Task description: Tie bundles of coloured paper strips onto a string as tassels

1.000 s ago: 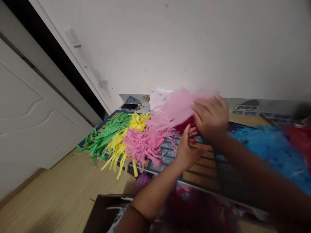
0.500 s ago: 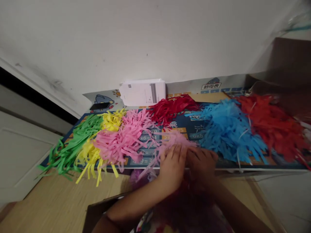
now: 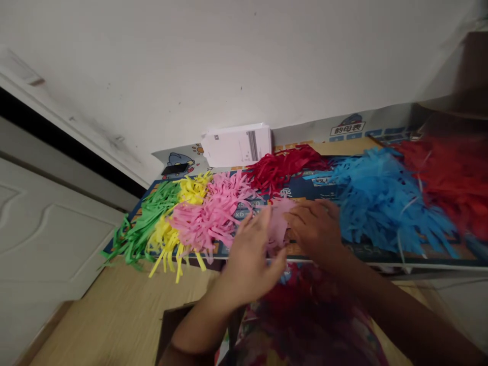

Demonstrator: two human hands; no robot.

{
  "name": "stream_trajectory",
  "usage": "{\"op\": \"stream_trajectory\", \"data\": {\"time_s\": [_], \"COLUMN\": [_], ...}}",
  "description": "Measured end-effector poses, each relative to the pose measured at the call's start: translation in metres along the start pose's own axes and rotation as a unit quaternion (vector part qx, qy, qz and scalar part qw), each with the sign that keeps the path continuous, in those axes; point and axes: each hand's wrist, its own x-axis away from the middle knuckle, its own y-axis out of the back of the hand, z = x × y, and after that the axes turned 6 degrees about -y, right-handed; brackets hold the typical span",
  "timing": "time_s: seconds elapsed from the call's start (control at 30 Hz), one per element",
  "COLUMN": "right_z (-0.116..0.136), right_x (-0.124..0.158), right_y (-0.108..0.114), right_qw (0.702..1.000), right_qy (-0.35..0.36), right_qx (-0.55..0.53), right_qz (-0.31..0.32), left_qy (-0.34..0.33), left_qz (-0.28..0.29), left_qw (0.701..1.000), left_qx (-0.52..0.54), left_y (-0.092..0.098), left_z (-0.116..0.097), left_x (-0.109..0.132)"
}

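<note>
A piece of light pink tissue paper (image 3: 277, 223) lies at the front edge of the table between my hands. My left hand (image 3: 249, 259) is beside its left side, fingers stretched out and thumb apart, slightly blurred. On the other side my right hand (image 3: 318, 226) has its fingers curled over the paper's right edge; its thumb is hidden. Left of my hands rest fringed pink tissue tassels (image 3: 202, 223), with yellow tassels (image 3: 165, 239) and green tassels (image 3: 147, 223) beyond them. A dark red tassel (image 3: 285, 165) lies behind the paper.
Blue tassels (image 3: 385, 198) and red tassels (image 3: 453, 183) cover the table's right side. A white box (image 3: 236, 145) with a barcode leans on the wall at the back. A dark phone (image 3: 175, 169) lies at the back left. An open brown carton (image 3: 171, 325) stands below.
My left hand has pulled back and opened out from the pink paper. My right hand has come over its right edge. The fringe strips no longer spread leftward, and the view has shifted.
</note>
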Motion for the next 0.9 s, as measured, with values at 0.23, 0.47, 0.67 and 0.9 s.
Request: {"op": "stream_trajectory", "data": {"time_s": [0.23, 0.47, 0.67, 0.9], "right_z": [0.005, 0.019, 0.051, 0.137], "right_x": [-0.013, -0.014, 0.010, 0.029], "right_y": [0.010, 0.001, 0.018, -0.054], "right_qw": [1.000, 1.000, 0.993, 0.963], "right_qy": [0.012, 0.003, 0.000, -0.065], "right_qx": [0.000, -0.004, -0.117, -0.249], "right_qz": [-0.013, -0.018, -0.020, 0.084], "left_qy": [0.054, 0.027, 0.066, 0.072], "left_qz": [0.008, -0.042, -0.007, -0.081], "left_qw": [0.985, 0.975, 0.973, 0.936], "left_qx": [-0.163, -0.217, -0.220, -0.334], "left_y": [-0.043, -0.031, -0.026, 0.029], "left_z": [0.024, 0.009, 0.025, 0.025], "left_x": [-0.035, -0.026, -0.021, 0.013]}}
